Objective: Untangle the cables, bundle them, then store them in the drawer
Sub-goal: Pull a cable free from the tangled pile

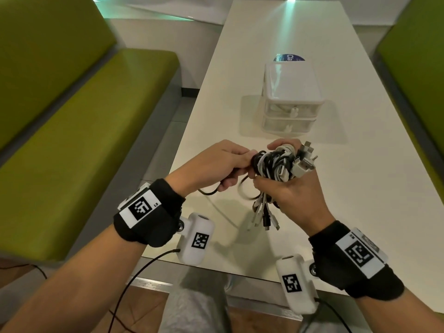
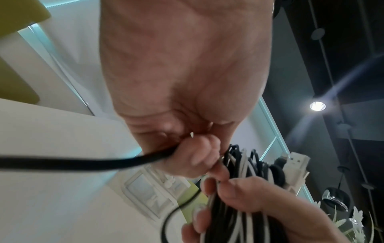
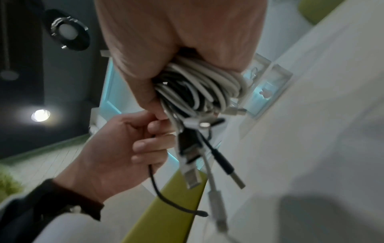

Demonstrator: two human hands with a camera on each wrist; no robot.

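Between both hands' fingers, right hand [image 1: 293,188] clutched the cable bundle [image 1: 274,164]; left hand [image 1: 216,164] pinched a black cable [image 2: 83,162]. Tugging could loosen the coils.

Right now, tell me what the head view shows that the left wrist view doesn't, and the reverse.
Head view only: the whole white table, both wristbands, the green benches, a blue disc behind the drawer unit, with both drawers closed.

Left wrist view only: the ceiling lamp, and up close the left hand gripping one black cable.

Both: the right hand gripping the black-and-white cable bundle, USB plugs sticking out, and the drawer unit.
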